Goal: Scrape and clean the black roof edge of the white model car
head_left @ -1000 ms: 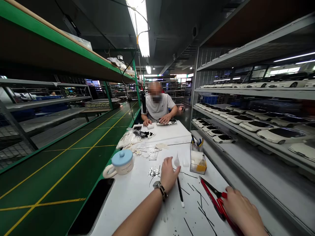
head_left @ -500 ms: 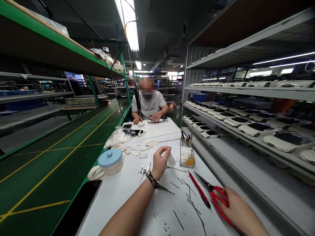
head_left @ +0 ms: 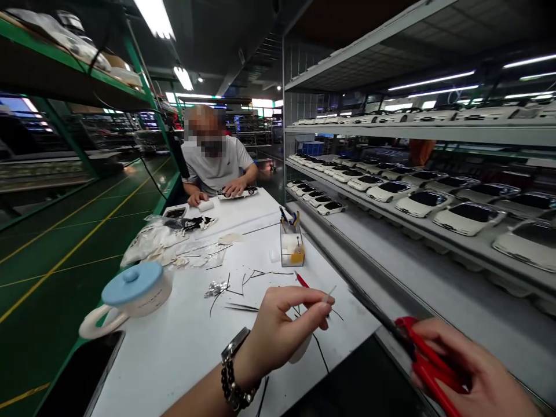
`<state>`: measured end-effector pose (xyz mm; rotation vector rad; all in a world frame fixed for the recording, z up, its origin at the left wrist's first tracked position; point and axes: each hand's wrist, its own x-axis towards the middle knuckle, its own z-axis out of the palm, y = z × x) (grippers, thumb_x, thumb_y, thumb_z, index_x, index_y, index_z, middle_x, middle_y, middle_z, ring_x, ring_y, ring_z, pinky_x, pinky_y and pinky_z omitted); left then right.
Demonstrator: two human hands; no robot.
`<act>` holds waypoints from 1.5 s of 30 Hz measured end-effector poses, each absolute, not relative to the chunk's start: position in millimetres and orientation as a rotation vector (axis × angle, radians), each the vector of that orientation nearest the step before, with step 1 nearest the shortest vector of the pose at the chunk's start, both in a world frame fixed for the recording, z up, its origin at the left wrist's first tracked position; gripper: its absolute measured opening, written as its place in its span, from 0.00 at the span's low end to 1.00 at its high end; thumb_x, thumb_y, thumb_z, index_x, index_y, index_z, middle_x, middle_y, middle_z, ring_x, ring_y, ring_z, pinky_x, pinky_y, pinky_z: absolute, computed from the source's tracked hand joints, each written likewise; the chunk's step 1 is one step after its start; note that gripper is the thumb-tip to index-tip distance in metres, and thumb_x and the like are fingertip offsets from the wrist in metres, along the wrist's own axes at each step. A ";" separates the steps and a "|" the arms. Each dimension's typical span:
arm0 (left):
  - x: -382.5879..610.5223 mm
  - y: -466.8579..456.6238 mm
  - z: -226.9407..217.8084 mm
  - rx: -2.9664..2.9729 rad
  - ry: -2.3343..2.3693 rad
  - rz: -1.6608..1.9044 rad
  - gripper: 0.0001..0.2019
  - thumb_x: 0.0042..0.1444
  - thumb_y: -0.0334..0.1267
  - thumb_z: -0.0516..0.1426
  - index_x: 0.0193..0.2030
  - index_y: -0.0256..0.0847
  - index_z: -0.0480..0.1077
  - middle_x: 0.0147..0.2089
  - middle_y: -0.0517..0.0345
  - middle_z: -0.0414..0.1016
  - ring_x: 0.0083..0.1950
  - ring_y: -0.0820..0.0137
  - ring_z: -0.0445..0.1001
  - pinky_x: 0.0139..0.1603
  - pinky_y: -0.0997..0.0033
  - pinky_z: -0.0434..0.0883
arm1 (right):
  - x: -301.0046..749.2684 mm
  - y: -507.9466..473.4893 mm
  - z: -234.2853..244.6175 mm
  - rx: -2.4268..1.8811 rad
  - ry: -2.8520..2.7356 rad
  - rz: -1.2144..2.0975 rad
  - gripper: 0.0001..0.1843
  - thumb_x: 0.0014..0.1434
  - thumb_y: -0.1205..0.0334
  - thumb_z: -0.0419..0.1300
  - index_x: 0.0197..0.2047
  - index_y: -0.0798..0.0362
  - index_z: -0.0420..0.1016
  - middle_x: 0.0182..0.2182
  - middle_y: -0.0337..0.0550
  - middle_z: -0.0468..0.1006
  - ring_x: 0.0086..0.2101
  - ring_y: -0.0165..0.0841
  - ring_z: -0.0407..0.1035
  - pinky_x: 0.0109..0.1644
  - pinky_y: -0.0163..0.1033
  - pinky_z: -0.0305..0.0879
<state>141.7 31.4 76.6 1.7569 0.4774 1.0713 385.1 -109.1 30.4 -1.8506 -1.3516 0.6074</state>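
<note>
Your left hand (head_left: 280,327) pinches a small translucent bottle (head_left: 300,352), thumb and forefinger closed near its thin tip, which pokes up past your fingertips while the rounded body hangs below your palm, over the white tabletop (head_left: 174,359). Your right hand (head_left: 473,362) is wrapped around the red-handled scissors (head_left: 441,368); their dark blades run from that grip toward your left fingertips, stopping short of the bottle's tip, and blur keeps you from telling how far they part. Just beyond your left grip lies a red knife (head_left: 301,280), mostly hidden by your hand, and farther beyond stands a clear container (head_left: 286,262) of tools. Thin black strips (head_left: 320,352) lie scattered around and below your pinch. Left of it are slim tweezers (head_left: 241,307), then a heap of silvery bits (head_left: 216,288), and well to the left a blue-lidded mug (head_left: 150,298) beside a dark phone (head_left: 78,382). Far beyond both your hands, a co-worker (head_left: 219,165) rests one hand on a model car (head_left: 244,193).
</note>
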 end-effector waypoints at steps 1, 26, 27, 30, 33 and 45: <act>142.4 29.9 77.1 1.781 0.475 1.074 0.07 0.56 0.34 0.58 0.33 0.36 0.78 0.21 0.56 0.77 0.25 0.72 0.74 0.31 0.74 0.73 | 382.8 -110.0 32.9 -1.841 -1.386 0.663 0.16 0.51 0.50 0.63 0.40 0.47 0.68 0.36 0.40 0.76 0.33 0.31 0.74 0.32 0.24 0.70; 148.9 24.0 72.9 1.937 0.457 1.124 0.06 0.56 0.31 0.58 0.34 0.37 0.78 0.24 0.56 0.77 0.25 0.72 0.74 0.27 0.75 0.70 | 372.6 -114.0 38.4 -1.752 -1.353 0.844 0.10 0.54 0.54 0.61 0.37 0.49 0.69 0.30 0.38 0.74 0.29 0.28 0.71 0.31 0.25 0.69; 148.8 23.9 73.0 1.943 0.454 1.128 0.06 0.56 0.31 0.58 0.34 0.37 0.78 0.24 0.56 0.77 0.25 0.72 0.74 0.27 0.75 0.70 | 372.0 -113.3 39.3 -1.744 -1.358 0.852 0.08 0.54 0.55 0.61 0.35 0.50 0.69 0.28 0.37 0.73 0.28 0.27 0.71 0.30 0.25 0.69; 148.7 24.0 73.1 1.970 0.448 1.132 0.06 0.56 0.30 0.58 0.34 0.36 0.78 0.24 0.55 0.78 0.25 0.73 0.73 0.27 0.75 0.70 | 371.5 -112.2 41.6 -1.729 -1.384 0.866 0.06 0.53 0.58 0.60 0.32 0.51 0.69 0.24 0.36 0.72 0.25 0.26 0.69 0.28 0.24 0.68; 148.7 24.5 71.8 2.008 0.445 1.136 0.06 0.56 0.30 0.58 0.34 0.36 0.78 0.25 0.55 0.78 0.26 0.73 0.73 0.28 0.75 0.70 | 372.8 -112.1 41.9 -1.744 -1.388 0.906 0.06 0.53 0.59 0.61 0.31 0.51 0.68 0.24 0.35 0.71 0.24 0.26 0.69 0.27 0.24 0.67; 148.3 26.8 63.5 2.250 0.405 1.248 0.06 0.57 0.29 0.57 0.39 0.38 0.76 0.26 0.56 0.77 0.27 0.72 0.72 0.30 0.72 0.69 | 347.5 -114.3 58.2 -1.716 -1.005 1.037 0.09 0.50 0.57 0.61 0.31 0.49 0.66 0.24 0.32 0.70 0.24 0.24 0.66 0.28 0.25 0.66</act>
